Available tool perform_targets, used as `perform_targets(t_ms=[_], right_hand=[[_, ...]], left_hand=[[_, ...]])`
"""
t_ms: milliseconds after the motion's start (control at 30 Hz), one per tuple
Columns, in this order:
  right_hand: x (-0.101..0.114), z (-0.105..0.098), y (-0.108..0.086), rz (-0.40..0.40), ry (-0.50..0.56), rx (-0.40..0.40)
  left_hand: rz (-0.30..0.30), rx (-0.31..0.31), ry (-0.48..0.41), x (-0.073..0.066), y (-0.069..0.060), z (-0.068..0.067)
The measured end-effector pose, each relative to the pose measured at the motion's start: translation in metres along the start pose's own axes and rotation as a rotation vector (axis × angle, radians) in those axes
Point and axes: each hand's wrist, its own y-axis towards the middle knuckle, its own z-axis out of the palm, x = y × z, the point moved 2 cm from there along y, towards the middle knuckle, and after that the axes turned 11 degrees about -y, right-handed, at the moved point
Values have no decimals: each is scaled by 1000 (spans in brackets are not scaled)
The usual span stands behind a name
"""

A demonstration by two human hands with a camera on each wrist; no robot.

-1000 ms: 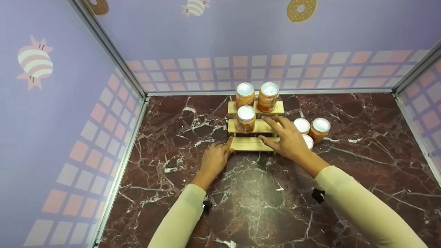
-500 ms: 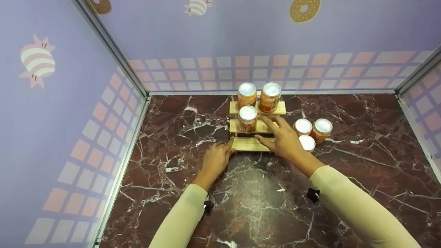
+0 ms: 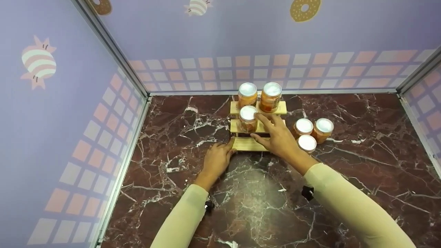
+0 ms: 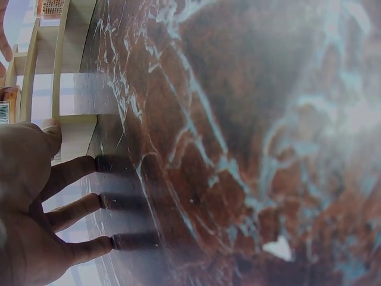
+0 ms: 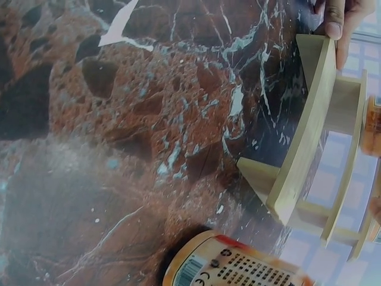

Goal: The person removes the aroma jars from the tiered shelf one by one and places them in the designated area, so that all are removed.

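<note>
A small three-step wooden rack (image 3: 249, 144) stands on the dark marbled tabletop. My left hand (image 3: 216, 159) holds its left front corner, thumb and a finger at the end of the lowest step; other fingers reach down to the tabletop in the left wrist view. An orange jar (image 3: 247, 124) with a white lid stands upright on the middle step. My right hand (image 3: 280, 139) is at this jar's right side, fingers spread, index fingertip by the lid and thumb lower in front. Whether it touches the jar I cannot tell. The right part of the rack is hidden beneath this hand.
Two similar jars, a left one (image 3: 247, 96) and a right one (image 3: 271, 98), stand on the top step. Three more, including a front jar (image 3: 306, 143), cluster on the tabletop right of the rack. A patterned back wall (image 3: 193, 69) rises behind.
My right hand has moved left along the rack toward the jar on the middle step, uncovering more of the jars on the right. My left hand stays at the rack's corner.
</note>
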Motion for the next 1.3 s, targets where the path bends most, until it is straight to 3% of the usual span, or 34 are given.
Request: perform_targets(t_ms=[100,200,367,533,633,800,900,1033,1200,1300], right_hand=[[1,1,3,6,6,9],[3,2,4,7,7,15],[5,4,7,-4,7,0],[8,8,10,-14,13,-30],[9,10,12,-10,15,-41],[9,13,14,-2,31,-44],[9,14,16,3,42,-41],[10,16,17,9,50,-40],[11,18,20,-7,61,-59],[12,19,21,-14,59,-68]], left_hand=[[28,-33,20,4,-1,4],[0,-3,-15,-17,-3,-15],[-12,13,-9,-20,-3,-16],[0,-9,4,-2,0,2],[16,-29,6,14,3,20],[33,-29,11,28,6,34],[47,-30,39,29,6,35],[41,-27,38,24,5,28],[10,11,3,-6,0,-4],[14,10,-2,-14,-2,-14]])
